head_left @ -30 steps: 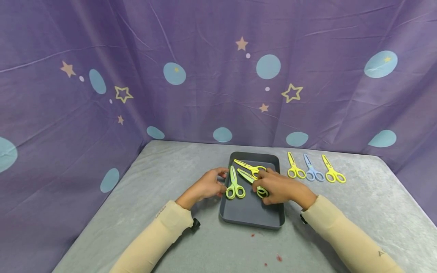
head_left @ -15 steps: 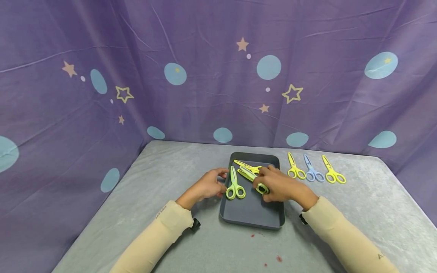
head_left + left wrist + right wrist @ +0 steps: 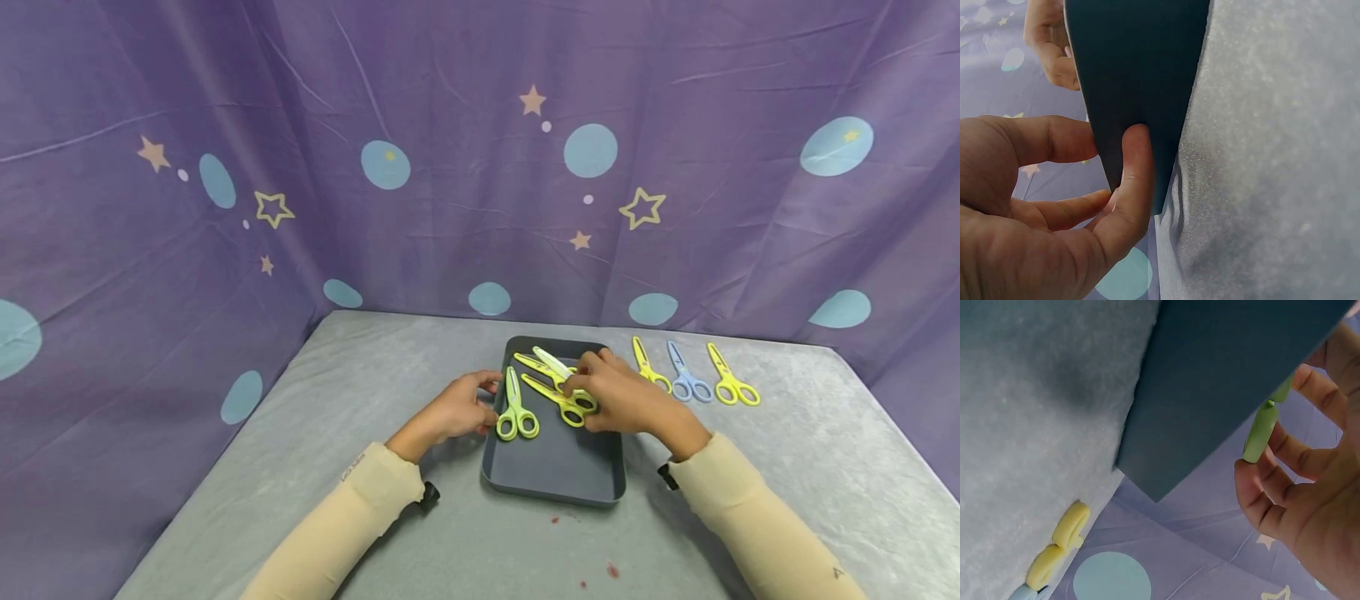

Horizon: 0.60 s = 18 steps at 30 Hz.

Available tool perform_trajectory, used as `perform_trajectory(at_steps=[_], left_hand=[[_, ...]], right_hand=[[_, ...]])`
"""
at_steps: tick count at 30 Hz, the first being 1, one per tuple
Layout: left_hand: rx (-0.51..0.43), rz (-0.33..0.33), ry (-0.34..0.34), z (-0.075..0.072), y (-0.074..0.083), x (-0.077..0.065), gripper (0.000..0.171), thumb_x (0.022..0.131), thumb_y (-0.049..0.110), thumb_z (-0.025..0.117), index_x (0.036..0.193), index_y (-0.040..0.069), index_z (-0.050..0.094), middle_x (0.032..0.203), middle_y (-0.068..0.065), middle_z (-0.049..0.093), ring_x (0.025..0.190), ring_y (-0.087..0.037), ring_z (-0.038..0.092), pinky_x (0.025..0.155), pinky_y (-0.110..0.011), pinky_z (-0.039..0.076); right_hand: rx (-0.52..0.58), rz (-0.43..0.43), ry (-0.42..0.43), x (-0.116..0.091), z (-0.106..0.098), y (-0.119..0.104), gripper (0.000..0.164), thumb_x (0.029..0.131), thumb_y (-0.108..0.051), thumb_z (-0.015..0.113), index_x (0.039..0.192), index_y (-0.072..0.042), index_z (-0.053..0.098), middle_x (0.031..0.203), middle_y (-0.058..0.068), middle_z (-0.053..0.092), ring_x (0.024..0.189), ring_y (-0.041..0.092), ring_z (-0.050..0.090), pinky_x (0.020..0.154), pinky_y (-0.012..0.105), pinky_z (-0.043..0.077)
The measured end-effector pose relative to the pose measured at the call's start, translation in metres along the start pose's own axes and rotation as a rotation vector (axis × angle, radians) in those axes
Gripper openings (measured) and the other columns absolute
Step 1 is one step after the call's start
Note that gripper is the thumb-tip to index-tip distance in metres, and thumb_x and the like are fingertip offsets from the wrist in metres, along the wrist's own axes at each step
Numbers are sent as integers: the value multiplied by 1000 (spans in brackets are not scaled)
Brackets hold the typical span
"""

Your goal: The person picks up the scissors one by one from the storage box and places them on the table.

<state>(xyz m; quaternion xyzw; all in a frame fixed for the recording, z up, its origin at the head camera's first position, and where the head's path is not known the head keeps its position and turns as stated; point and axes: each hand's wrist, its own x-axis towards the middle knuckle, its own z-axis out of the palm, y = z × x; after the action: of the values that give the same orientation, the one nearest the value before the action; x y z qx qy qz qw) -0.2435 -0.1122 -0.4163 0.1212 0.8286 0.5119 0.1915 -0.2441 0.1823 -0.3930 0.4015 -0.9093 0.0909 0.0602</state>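
My right hand point(image 3: 618, 392) pinches a pair of green scissors point(image 3: 551, 362) by the handles, over the far part of a dark grey tray point(image 3: 555, 479). In the right wrist view, the green handle point(image 3: 1260, 432) shows above the rim between thumb and fingers. Two yellow scissors lie in the tray, one pair point(image 3: 542, 388) in the middle and one point(image 3: 532, 363) farther back, partly covered by the held pair. Light green scissors point(image 3: 513, 400) lie along the left wall. My left hand point(image 3: 457, 407) grips that wall, one digit point(image 3: 1138, 156) flat against its outside.
Right of the tray, yellow scissors point(image 3: 642, 360), blue scissors point(image 3: 678, 361) and another yellow pair point(image 3: 720, 363) stand in a row on the grey cloth point(image 3: 405, 350). A purple curtain point(image 3: 450, 233) closes off the back and left. Small red marks point(image 3: 613, 571) dot the cloth in front.
My right hand has raised the green scissors off the middle yellow pair and carried them toward the tray's far end, uncovering that yellow pair. The left hand stays at the left wall.
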Motion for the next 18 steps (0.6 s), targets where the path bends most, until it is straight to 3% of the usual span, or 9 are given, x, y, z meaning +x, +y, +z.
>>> perform_trajectory(at_steps=[11,18], left_hand=[[7,8,0,1,-1,0,74,87,-9,64,156,2,39,142,-19,48,75,-20,65,69,-41,62],[13,7,5,1,0,0,73,88,-8,64,156,2,39,142,-20,48,77,-20,67,69,-40,62]], right_hand=[[-30,27,74,-9,-8,10,37,75,-15,88,111,-20,78,109,6,60,91,23,45,73,38,38],[-36,90,92,-16,-16,19,35,75,-10,85,108,-21,78,111,8,59,95,27,46,74,40,39]])
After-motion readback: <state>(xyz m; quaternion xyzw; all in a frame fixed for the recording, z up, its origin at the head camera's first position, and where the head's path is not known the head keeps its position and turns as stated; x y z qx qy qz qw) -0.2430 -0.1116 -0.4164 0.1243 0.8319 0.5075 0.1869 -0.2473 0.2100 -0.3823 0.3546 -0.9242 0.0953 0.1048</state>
